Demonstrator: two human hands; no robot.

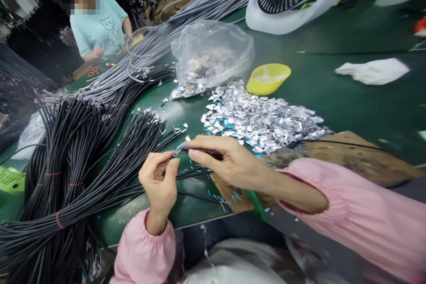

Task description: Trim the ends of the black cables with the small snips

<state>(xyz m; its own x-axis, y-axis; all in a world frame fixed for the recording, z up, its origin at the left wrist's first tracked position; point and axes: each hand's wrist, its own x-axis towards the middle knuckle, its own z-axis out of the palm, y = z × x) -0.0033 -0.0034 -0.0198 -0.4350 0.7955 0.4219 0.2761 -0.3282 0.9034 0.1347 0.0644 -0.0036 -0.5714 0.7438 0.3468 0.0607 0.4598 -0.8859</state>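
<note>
My left hand pinches the stripped end of a cable, where thin coloured wires show between both hands. My right hand reaches in from the right, its thumb and fingers closed at the same wire tips. Whether a small tool is inside the right hand cannot be made out. Left of the hands lie black cables with stripped ends, fanned out on the green table. Beyond my right hand spreads a heap of silver foil scraps mixed with short blue pieces.
A clear plastic bag of scraps and a yellow cut container stand behind the heap. A white fan is at the back right. Grey cables run across the back. A wooden board lies right. A co-worker sits opposite.
</note>
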